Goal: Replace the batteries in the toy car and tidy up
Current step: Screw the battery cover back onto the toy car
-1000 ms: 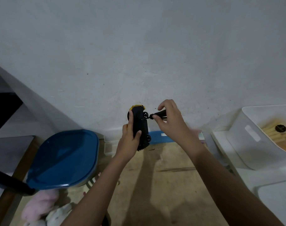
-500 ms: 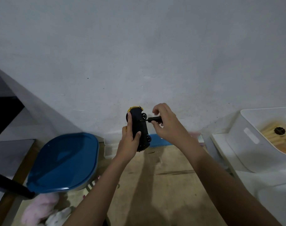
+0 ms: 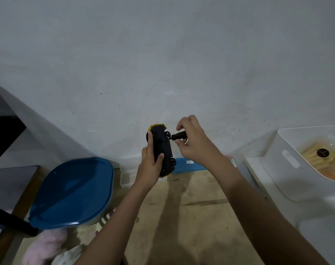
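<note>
A toy car (image 3: 163, 148) with a black underside and yellow body edge is held upright in front of the wall, underside facing me. My left hand (image 3: 150, 165) grips it from the left, index finger laid along the chassis. My right hand (image 3: 193, 139) pinches a small black screwdriver (image 3: 179, 135) whose tip touches the car's underside near the upper wheel. No batteries are visible.
A blue-lidded container (image 3: 73, 192) sits at the left on the wooden surface (image 3: 191, 217). A white bin (image 3: 296, 169) with yellow items stands at the right. A clear box (image 3: 127, 177) and a blue strip (image 3: 189, 165) lie against the wall. Pink plush (image 3: 46, 245) lies bottom left.
The view has shifted slightly. My right hand's fingers have turned around the screwdriver handle while its tip stays at the car's underside. My left hand keeps the same grip.
</note>
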Demonstrator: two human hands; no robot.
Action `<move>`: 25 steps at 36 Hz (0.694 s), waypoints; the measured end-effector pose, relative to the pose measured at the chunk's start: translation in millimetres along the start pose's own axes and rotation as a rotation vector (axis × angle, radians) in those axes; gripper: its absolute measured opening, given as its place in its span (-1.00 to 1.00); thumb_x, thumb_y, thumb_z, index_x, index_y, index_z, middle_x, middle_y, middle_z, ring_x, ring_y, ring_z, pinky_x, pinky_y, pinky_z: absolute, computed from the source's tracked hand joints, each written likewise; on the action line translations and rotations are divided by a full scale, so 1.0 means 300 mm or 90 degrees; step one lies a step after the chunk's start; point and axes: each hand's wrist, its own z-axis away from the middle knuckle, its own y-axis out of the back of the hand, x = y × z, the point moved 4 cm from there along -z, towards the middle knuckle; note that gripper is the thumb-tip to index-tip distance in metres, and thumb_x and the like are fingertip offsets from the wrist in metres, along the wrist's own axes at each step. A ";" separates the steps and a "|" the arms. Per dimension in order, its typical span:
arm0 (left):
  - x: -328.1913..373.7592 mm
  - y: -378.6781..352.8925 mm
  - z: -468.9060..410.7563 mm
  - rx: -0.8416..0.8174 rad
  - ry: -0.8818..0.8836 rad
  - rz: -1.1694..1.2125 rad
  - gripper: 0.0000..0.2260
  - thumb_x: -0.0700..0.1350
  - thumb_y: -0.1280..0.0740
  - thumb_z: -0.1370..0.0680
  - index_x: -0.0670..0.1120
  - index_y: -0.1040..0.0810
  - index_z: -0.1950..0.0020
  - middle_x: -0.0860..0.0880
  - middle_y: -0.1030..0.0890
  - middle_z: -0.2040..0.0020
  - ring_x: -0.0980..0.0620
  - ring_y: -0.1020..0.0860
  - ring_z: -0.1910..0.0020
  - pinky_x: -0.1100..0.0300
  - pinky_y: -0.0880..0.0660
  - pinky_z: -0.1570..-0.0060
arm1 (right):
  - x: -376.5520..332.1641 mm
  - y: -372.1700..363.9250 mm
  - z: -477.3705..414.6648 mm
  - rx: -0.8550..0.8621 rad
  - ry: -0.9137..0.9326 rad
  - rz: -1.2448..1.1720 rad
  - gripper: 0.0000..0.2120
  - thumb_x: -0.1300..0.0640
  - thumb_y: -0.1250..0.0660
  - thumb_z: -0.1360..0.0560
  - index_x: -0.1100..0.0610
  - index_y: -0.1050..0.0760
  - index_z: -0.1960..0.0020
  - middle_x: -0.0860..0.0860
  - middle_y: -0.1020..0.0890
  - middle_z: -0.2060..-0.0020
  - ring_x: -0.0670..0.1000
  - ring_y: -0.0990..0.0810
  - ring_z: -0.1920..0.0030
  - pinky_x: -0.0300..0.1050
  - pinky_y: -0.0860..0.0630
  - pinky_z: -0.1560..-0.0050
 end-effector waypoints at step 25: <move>0.013 0.004 0.006 -0.022 0.015 0.047 -0.36 -0.06 -0.15 -0.63 0.28 0.25 -0.47 0.00 -0.29 -0.25 0.10 -0.36 -0.07 0.21 -0.31 -0.08 | -0.020 0.033 0.016 0.056 -0.011 0.067 -0.76 0.02 -0.24 -0.54 0.19 -0.29 0.05 0.03 -0.42 0.16 0.05 -0.47 0.33 0.06 -0.48 0.31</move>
